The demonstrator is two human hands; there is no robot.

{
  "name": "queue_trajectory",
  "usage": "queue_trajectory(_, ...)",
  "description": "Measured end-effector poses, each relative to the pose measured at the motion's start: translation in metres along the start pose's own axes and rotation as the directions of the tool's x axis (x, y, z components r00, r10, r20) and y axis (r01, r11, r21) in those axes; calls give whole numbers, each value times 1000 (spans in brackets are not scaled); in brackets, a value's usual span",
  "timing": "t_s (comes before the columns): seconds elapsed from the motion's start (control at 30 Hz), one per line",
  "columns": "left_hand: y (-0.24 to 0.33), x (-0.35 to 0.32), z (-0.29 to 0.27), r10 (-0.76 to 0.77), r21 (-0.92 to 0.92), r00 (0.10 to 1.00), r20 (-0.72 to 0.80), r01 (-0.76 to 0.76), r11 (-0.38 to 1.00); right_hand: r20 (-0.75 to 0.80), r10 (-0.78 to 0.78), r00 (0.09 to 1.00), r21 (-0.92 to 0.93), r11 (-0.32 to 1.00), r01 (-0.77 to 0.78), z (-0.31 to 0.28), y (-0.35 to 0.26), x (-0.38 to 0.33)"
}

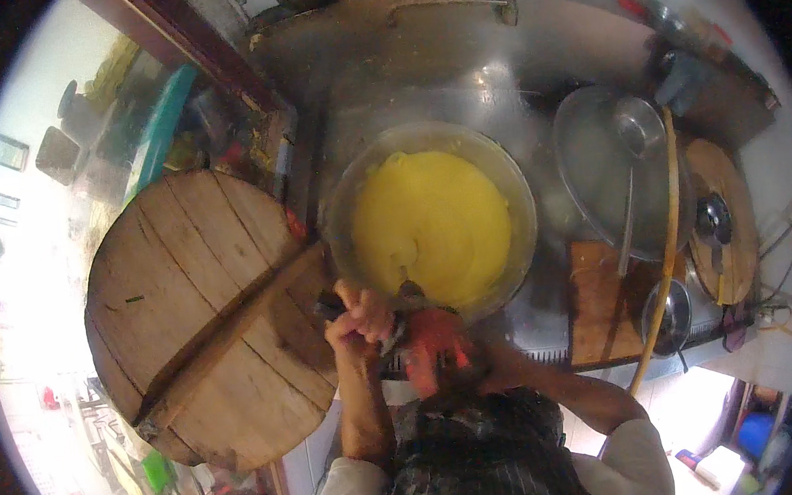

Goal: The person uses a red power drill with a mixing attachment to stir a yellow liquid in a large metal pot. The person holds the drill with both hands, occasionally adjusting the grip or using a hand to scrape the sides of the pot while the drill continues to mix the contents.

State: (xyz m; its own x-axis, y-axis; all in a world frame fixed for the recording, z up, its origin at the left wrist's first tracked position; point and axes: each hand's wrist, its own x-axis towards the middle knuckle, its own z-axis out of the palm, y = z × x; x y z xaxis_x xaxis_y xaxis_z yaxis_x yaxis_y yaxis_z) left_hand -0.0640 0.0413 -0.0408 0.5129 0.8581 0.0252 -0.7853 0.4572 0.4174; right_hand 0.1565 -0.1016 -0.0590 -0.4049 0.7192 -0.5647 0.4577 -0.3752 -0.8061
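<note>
A red and black handheld power mixer is held close in front of my body. My left hand is wrapped round its black side handle. My right hand grips the mixer's rear, with its fingers largely hidden behind the housing. The mixer's shaft dips into a thick, smooth yellow mixture near its front edge. This mixture fills a large round metal pot set in the steel counter. Swirl marks show on its surface.
A big round wooden lid with a crossbar stands at the left, close to my left forearm. On the right are a large metal basin with a ladle, a long wooden stick, a brown board and a small metal bowl.
</note>
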Motion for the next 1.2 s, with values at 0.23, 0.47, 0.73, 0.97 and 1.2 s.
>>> queue_trajectory(0.23,-66,-11,33,-55,90,998,-19,56,994,-222,-151,963,184,964,193,22,105,-27)
queue_trajectory(0.47,-82,-27,81,-91,55,993,-72,95,994,-249,-86,965,285,945,158,44,123,-69)
queue_trajectory(0.73,-58,-2,82,-59,182,975,-215,99,978,-119,-178,977,284,937,205,20,70,-21)
queue_trajectory(0.97,-40,58,44,-2,265,998,-65,19,964,-191,-193,962,192,954,230,-17,57,40)
queue_trajectory(1.2,-51,91,12,-45,158,999,6,44,987,-359,-131,924,191,959,210,-36,78,47)
